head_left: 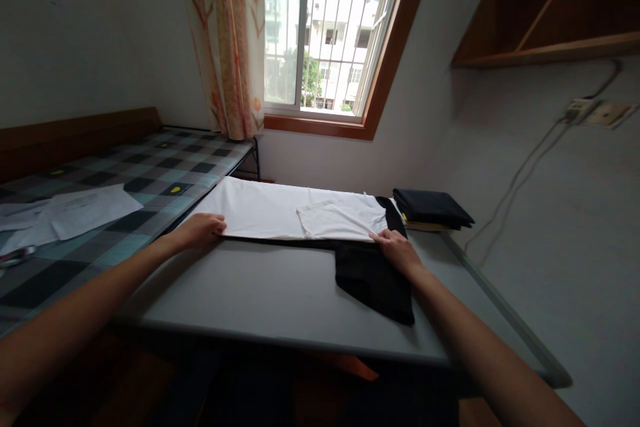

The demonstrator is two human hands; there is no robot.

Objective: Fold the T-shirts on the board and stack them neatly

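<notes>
A white T-shirt (265,208) lies folded lengthwise on the grey table, one short sleeve (345,217) turned back over its body. Beneath it is a black garment (373,280), which shows as a sleeve-like flap at the front right and a strip along the near edge. My left hand (204,229) is closed at the white cloth's near left corner, fingers pinching the edge. At the near right corner, my right hand (397,247) pinches the white cloth between thumb and finger, over the black fabric.
The grey table (260,293) runs to the right wall. A black folder-like item (433,207) rests on a stack at its back right. To the left, a checked bed (150,167) holds papers (75,213). A curtain (230,47) hangs beside the barred window, and cables (525,167) run down the wall.
</notes>
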